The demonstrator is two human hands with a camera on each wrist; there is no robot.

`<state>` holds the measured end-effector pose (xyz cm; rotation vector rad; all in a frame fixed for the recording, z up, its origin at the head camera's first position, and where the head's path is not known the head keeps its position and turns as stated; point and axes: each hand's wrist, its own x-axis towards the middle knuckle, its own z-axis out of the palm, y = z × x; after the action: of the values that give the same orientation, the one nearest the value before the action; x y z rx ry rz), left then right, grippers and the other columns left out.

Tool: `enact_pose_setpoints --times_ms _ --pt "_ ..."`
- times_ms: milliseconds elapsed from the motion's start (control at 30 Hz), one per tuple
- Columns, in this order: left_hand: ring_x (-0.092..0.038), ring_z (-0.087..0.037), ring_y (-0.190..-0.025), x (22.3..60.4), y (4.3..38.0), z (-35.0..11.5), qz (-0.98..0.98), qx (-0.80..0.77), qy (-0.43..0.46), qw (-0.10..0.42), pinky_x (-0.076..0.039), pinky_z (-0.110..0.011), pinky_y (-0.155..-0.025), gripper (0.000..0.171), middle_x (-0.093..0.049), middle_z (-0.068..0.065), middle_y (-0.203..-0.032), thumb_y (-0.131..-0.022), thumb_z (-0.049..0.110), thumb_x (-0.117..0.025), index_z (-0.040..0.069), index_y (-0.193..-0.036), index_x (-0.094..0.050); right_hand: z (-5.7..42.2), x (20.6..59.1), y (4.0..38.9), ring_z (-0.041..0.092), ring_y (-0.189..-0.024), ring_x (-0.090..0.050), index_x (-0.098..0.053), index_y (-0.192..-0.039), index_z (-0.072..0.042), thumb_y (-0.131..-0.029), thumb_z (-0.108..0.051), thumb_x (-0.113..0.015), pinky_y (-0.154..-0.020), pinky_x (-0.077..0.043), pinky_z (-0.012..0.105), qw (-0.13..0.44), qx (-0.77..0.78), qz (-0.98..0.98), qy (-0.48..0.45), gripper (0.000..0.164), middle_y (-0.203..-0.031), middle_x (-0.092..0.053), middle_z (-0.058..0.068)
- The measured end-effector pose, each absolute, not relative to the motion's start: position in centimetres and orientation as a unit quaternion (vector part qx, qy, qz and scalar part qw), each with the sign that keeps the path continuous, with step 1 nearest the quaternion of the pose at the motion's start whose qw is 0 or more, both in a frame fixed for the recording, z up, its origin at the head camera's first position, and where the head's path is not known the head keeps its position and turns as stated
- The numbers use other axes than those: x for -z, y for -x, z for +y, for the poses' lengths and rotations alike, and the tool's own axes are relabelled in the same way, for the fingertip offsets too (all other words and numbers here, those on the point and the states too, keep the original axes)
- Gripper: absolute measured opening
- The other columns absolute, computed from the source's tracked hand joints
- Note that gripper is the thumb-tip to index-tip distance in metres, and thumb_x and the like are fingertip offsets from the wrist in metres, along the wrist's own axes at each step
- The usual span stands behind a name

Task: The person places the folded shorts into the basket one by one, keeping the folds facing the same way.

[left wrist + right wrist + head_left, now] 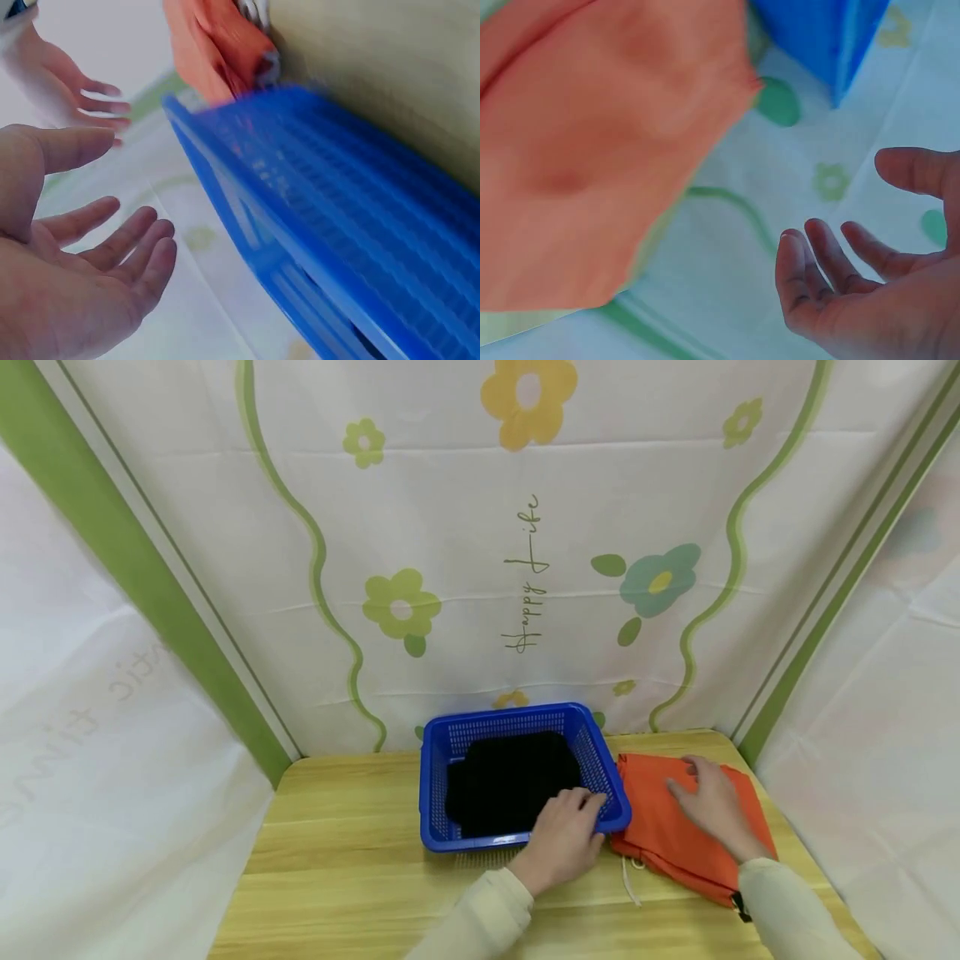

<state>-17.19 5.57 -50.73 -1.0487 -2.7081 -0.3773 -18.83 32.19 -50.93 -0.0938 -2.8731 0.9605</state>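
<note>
1. The folded orange fabric piece (648,822) lies on the right of the scene, and the right hand (716,806) hovers over its far part, released: fingers loosely bent, thumb apart, nothing grasped. Whether a fingertip brushes the fabric, I cannot tell.
2. The left hand (562,835) is at the near right corner of the blue rectangular plastic mesh basket (480,842). The left wrist view shows its fingers relaxed and clear of the rim, so it too is released.
3. The basket stands just left of the orange fabric, with soft black folded cloth (517,785) inside.
4. A thin white cord (630,881) trails from the fabric's near left edge onto the pale wood-grain table (337,843).
5. With both hands unoccupied, the step in hand looks like a reach between basket and fabric, before any grip.
6. Lifting the orange fabric would call for the left hand to pass right of the basket's corner, and for both hands to take opposite edges, keeping the folds together and the cord from snagging.
</note>
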Motion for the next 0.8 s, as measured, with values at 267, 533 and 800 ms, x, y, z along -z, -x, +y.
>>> enact_pose_setpoints --times_ms 267,533,800 --pt "-0.057 -0.010 -0.115 52.1 14.9 10.0 -0.892 0.095 0.433 0.087 -0.048 -0.022 -0.095 0.050 -0.058 0.003 -0.132 -0.099 0.035 -0.064 0.018 -0.145 -0.054 37.2 54.3 17.0 0.062 -0.108 -0.049 -0.035 -0.140 0.024 -0.101 -0.030 -0.061 -0.078 -0.049 0.065 0.017 -0.283 -0.956 0.071 0.072 -0.128 -0.043 0.049" --pt "-0.052 -0.008 -0.125 54.4 13.8 12.8 -0.897 0.106 0.429 -0.001 -0.046 -0.021 -0.100 0.056 -0.051 0.005 -0.141 -0.100 0.039 -0.062 0.020 -0.150 -0.045 41.8 56.8 16.4 0.072 -0.112 -0.031 -0.024 -0.137 0.033 -0.096 -0.062 -0.054 -0.084 -0.038 0.075 -0.102 -0.250 -0.951 0.149 0.108 -0.127 -0.026 0.058" --pt "-0.041 -0.018 -0.135 57.9 14.4 14.5 -0.926 0.074 0.365 -0.054 -0.042 -0.031 -0.107 0.066 -0.034 -0.001 -0.156 -0.099 0.049 -0.060 0.024 -0.156 -0.037 43.1 58.6 15.6 0.080 -0.116 -0.013 -0.006 -0.142 0.031 -0.093 -0.073 -0.051 -0.090 -0.025 0.083 -0.178 -0.269 -0.932 0.165 0.123 -0.131 -0.010 0.061"
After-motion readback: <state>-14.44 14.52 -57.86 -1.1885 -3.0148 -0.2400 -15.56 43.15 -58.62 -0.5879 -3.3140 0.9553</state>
